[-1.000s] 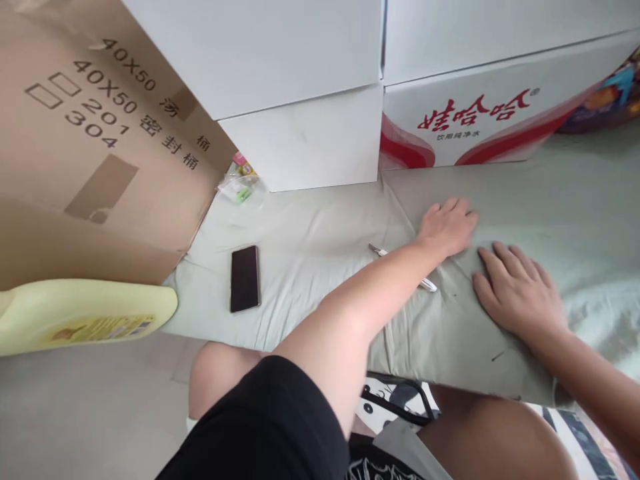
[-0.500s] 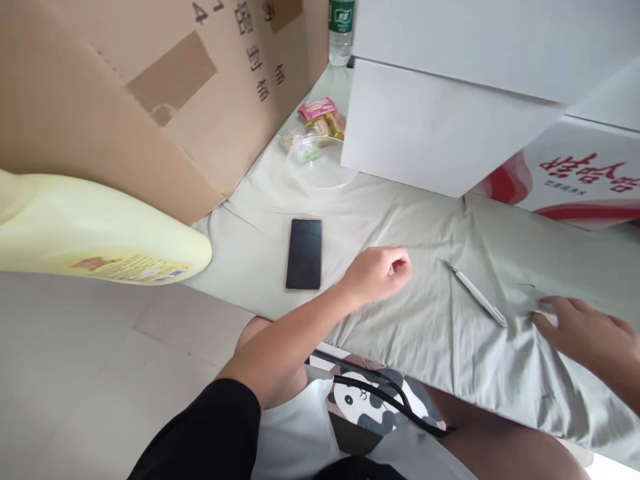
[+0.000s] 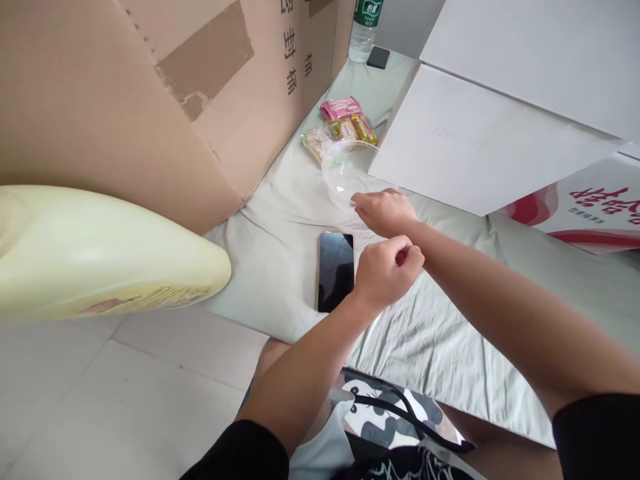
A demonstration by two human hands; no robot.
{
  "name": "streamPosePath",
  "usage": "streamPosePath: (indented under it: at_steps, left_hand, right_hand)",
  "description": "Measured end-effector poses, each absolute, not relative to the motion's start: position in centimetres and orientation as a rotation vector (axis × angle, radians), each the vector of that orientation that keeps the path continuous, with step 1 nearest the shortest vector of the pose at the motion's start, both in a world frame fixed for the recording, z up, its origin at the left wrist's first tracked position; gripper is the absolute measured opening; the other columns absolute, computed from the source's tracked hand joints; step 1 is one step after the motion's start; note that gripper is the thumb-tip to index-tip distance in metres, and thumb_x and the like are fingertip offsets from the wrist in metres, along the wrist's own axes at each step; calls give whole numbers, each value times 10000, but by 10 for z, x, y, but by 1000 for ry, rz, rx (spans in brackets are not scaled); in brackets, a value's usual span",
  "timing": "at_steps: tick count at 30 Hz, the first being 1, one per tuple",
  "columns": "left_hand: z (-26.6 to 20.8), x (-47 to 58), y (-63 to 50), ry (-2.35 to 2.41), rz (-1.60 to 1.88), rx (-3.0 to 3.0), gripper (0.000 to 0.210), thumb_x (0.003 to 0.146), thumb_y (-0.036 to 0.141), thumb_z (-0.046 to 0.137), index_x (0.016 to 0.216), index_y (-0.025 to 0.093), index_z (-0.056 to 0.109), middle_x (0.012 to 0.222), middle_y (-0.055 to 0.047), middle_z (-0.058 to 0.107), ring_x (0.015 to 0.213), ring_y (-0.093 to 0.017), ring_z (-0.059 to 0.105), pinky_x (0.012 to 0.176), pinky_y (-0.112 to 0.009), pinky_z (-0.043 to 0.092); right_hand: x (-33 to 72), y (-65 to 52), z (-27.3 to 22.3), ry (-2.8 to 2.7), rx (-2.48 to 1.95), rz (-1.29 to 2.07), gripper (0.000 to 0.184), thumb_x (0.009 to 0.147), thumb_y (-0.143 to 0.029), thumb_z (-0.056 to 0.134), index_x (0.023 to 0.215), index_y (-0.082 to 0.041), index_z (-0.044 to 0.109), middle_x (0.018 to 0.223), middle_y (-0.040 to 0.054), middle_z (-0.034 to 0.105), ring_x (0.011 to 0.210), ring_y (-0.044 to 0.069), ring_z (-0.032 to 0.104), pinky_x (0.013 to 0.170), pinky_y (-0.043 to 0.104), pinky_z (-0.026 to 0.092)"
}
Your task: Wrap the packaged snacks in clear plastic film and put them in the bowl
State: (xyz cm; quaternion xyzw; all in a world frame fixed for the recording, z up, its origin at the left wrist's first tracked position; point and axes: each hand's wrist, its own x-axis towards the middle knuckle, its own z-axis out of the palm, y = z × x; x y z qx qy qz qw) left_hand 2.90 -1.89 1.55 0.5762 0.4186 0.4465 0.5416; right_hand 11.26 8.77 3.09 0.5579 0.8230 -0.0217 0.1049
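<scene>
My left hand [image 3: 390, 270] is closed in a loose fist, palm side turned in, just right of a dark smartphone [image 3: 336, 272] lying on the cloth. Whatever that fist may hold is hidden. My right hand [image 3: 385, 212] reaches over from the right, its fingers together and bent down at the near edge of a clear plastic bowl [image 3: 345, 175]. Its thumb and any small thing in its fingertips cannot be made out. The right wrist passes just behind the left fist.
A large cardboard box [image 3: 200, 133] and a pale yellow jug [image 3: 110, 253] stand at the left. Wrapped snacks [image 3: 345, 120] lie behind the bowl, near a water bottle [image 3: 364, 33] and a small black item [image 3: 379, 57]. White boxes [image 3: 480, 127] border the right.
My right hand has moved from the cloth at far right to the bowl's near edge. The left fist stays beside the phone. A slim white pen-like tool is now hidden under the right forearm.
</scene>
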Motion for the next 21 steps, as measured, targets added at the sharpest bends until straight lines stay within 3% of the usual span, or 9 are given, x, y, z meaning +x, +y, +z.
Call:
streamPosePath:
  at_steps: [5, 12, 14, 17, 19, 21]
  left_hand:
    - [21, 30, -22, 946, 1060, 1261, 322, 866, 282, 506, 590, 208, 358, 553, 52, 356, 574, -106, 342, 583, -297, 274]
    - [24, 40, -36, 821, 1003, 1214, 310, 860, 301, 523, 585, 210, 411, 548, 55, 391, 571, -105, 373, 574, -295, 274]
    - [27, 41, -38, 821, 1026, 1196, 321, 858, 297, 521, 576, 208, 397, 547, 55, 385, 573, -103, 368, 576, -293, 274]
    - [32, 38, -41, 838, 1051, 1144, 323, 860, 290, 512, 573, 207, 389, 546, 52, 378, 571, -103, 361, 572, -288, 274]
    - [33, 34, -41, 845, 1069, 1131, 320, 862, 292, 513, 576, 207, 397, 546, 51, 375, 570, -103, 361, 568, -287, 273]
    - [32, 28, -40, 844, 1098, 1125, 318, 862, 297, 522, 580, 206, 406, 547, 51, 369, 571, -103, 357, 568, -285, 274]
  right_hand:
    - [183, 44, 35, 2213, 1788, -56, 294, 977, -296, 365, 1027, -258, 653, 864, 82, 756, 796, 263, 670, 715, 348, 417]
    - [328, -39, 31, 1910, 2082, -56, 423, 948, -448, 275, 1043, -281, 652, 822, 135, 712, 811, 359, 683, 740, 477, 465]
    - [347, -50, 35, 1847, 2144, 0, 394, 923, -454, 316, 1076, -328, 656, 967, 176, 731, 1008, 419, 678, 858, 576, 450]
    - [342, -50, 43, 1703, 2345, 251, 491, 853, -455, 443, 1285, -292, 611, 1353, 277, 616, 1350, 487, 501, 988, 668, 382]
    - [318, -41, 45, 1705, 2407, 418, 615, 823, -454, 499, 1393, -226, 548, 1505, 302, 480, 1437, 493, 400, 1038, 675, 368]
    - [287, -28, 44, 1874, 2298, 460, 640, 844, -463, 499, 1434, -215, 507, 1543, 259, 447, 1457, 469, 371, 1088, 671, 348]
